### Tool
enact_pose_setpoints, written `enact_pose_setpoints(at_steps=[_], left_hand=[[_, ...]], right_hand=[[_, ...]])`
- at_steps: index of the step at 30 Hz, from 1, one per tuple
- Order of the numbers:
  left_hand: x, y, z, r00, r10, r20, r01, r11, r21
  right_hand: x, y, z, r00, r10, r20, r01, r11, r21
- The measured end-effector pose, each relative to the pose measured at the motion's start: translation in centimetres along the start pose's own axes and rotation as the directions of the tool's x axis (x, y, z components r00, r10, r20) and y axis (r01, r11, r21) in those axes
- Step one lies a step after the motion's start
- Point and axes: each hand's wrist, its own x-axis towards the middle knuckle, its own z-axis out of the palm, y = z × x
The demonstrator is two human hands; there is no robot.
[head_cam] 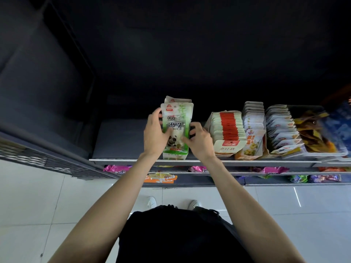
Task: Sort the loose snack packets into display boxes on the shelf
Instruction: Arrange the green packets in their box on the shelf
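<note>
A green-and-white panda snack packet (176, 128) stands upright at the front edge of the grey shelf (121, 141), with more like packets behind it. The left hand (154, 137) grasps its left side; the right hand (199, 142) pinches its lower right edge. Just right of the packet sit display boxes (227, 147) of red-striped and yellow packets.

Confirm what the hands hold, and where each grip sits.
Both hold the green-and-white bamboo shoot packets. The left hand has its grip on the left edge, the right hand on the lower right edge.
</note>
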Motion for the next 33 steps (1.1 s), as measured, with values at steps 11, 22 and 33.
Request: enact_pose_setpoints(at_steps=[11, 22, 33], left_hand=[[-1.2, -1.1, 0.7, 0.991, -0.091, 0.1, 0.086, 0.995, 0.051], [-1.3, -1.2, 1.8, 0.968, -0.058, 0.246, -0.004, 0.97, 0.242], [-0.7, -0.2, 1.0, 0.979, -0.125, 0.159, 0.151, 0.976, -0.158]], right_hand=[[-0.7, 0.7, 2.3, 0.998, 0.022, -0.063, -0.029, 0.993, -0.112], [2.7, -0.4, 1.0, 0.98, -0.18, -0.081, 0.162, 0.969, -0.188], [3.0, -1.4, -0.4, 0.95, -0.274, -0.149, 0.273, 0.962, -0.027]])
